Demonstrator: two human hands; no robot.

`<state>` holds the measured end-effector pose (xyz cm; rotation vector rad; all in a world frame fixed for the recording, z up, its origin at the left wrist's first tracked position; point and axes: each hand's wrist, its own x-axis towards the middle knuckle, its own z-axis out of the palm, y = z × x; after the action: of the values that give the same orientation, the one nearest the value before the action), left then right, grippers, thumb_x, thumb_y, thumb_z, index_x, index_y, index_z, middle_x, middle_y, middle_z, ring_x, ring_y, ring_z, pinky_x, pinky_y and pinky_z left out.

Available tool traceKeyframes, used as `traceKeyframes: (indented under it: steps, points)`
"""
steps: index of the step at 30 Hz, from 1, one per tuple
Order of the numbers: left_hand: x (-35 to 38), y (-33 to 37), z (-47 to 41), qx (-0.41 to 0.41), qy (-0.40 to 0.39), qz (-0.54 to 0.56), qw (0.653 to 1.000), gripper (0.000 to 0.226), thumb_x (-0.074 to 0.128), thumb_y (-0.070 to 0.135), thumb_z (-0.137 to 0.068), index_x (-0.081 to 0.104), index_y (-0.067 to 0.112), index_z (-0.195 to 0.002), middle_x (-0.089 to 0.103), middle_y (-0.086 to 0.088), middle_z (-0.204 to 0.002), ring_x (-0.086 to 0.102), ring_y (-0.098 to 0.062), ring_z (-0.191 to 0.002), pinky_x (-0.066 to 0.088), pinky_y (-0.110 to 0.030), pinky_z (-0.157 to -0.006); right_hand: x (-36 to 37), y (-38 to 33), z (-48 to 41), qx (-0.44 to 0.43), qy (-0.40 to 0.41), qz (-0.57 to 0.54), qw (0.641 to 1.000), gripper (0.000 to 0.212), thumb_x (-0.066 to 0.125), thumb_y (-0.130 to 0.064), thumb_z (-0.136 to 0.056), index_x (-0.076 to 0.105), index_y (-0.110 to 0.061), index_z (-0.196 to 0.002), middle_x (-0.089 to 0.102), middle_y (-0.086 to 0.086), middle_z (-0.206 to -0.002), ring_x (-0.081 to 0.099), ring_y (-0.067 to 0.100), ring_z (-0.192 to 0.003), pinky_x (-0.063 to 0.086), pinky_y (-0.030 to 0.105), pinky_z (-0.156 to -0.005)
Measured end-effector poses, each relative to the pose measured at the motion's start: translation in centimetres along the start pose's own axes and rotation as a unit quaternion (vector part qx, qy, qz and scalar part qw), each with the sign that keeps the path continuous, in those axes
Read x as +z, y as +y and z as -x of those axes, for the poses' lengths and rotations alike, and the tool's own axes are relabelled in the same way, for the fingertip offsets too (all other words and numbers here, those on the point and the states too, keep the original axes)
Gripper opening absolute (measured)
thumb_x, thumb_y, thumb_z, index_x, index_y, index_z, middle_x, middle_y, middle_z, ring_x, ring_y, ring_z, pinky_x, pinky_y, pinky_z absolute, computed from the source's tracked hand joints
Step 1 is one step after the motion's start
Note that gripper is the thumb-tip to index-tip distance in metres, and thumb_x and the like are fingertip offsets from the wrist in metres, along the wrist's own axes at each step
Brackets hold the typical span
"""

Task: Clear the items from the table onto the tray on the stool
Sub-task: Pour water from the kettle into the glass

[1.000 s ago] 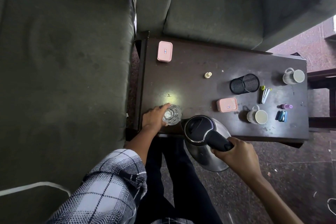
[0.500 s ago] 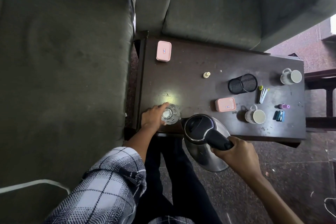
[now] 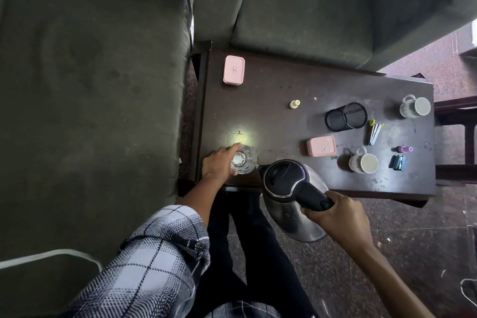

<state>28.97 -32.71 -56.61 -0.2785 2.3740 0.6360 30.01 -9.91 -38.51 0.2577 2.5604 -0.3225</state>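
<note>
My left hand (image 3: 219,162) grips a clear drinking glass (image 3: 244,159) that stands near the front left corner of the dark wooden table (image 3: 273,100). My right hand (image 3: 338,217) holds the black handle of a steel electric kettle (image 3: 291,193), which is tilted with its spout next to the glass rim. Also on the table are two pink lidded boxes (image 3: 233,70) (image 3: 321,146), two white mugs (image 3: 363,162) (image 3: 414,106), a black mesh pen holder (image 3: 346,116) on its side, a small cream bottle (image 3: 294,104), pens (image 3: 373,131), a purple item (image 3: 404,149) and a blue item (image 3: 397,162). No tray or stool is in view.
Grey-green sofa cushions (image 3: 90,85) flank the table on the left and behind it. Dark wooden furniture (image 3: 456,116) stands at the table's right end. My legs (image 3: 258,253) are in front of the table, over a dark speckled floor (image 3: 413,240).
Both hands, the glass and the kettle keep nearly the same places; only the camera view has shifted slightly.
</note>
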Motion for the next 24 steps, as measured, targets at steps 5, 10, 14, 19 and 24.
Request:
traceKeyframes:
  steps: [5, 10, 14, 19, 24]
  points:
    - [0.10, -0.11, -0.09, -0.001, -0.001, 0.000, 1.000, 0.084, 0.074, 0.031, -0.075, 0.023, 0.041, -0.140, 0.054, -0.008, -0.128, 0.058, -0.031, -0.111, 0.048, -0.040, -0.085, -0.11, -0.06, 0.11, -0.002, -0.002, 0.007, 1.000, 0.036, 0.075, -0.045, -0.063, 0.053, -0.017, -0.058, 0.061, 0.005, -0.061, 0.062, 0.030, -0.067, 0.040, 0.030, -0.057]
    - [0.25, -0.17, -0.15, -0.001, -0.001, 0.005, 1.000, 0.085, 0.075, 0.031, -0.074, 0.023, 0.041, -0.140, 0.053, -0.008, -0.129, 0.057, -0.031, -0.112, 0.049, -0.042, -0.086, -0.13, 0.05, 0.18, -0.004, -0.002, 0.011, 1.000, 0.037, 0.075, -0.046, -0.062, 0.049, -0.020, -0.055, 0.058, 0.005, -0.060, 0.062, 0.033, -0.069, 0.040, 0.030, -0.057]
    - [0.31, -0.23, -0.30, -0.003, -0.005, 0.005, 1.000, 0.085, 0.075, 0.031, -0.074, 0.022, 0.042, -0.140, 0.052, -0.008, -0.130, 0.057, -0.031, -0.113, 0.049, -0.043, -0.087, -0.26, 0.12, 0.19, -0.007, -0.004, 0.006, 1.000, 0.037, 0.075, -0.046, -0.062, 0.049, -0.020, -0.055, 0.062, 0.007, -0.063, 0.062, 0.033, -0.070, 0.043, 0.033, -0.060]
    - [0.35, -0.28, -0.38, -0.004, -0.007, 0.007, 1.000, 0.086, 0.076, 0.032, -0.073, 0.022, 0.042, -0.140, 0.053, -0.007, -0.130, 0.057, -0.031, -0.112, 0.049, -0.043, -0.086, -0.36, 0.21, 0.18, -0.009, -0.001, 0.006, 1.000, 0.038, 0.074, -0.045, -0.062, 0.046, -0.022, -0.053, 0.062, 0.007, -0.062, 0.062, 0.033, -0.069, 0.044, 0.034, -0.060]
    - [0.39, -0.25, -0.33, -0.003, -0.004, 0.005, 1.000, 0.085, 0.076, 0.032, -0.073, 0.022, 0.042, -0.140, 0.052, -0.007, -0.131, 0.058, -0.031, -0.112, 0.050, -0.043, -0.086, -0.43, 0.23, 0.17, -0.010, -0.002, 0.005, 1.000, 0.037, 0.075, -0.045, -0.062, 0.048, -0.021, -0.055, 0.060, 0.007, -0.061, 0.062, 0.033, -0.069, 0.043, 0.033, -0.059]
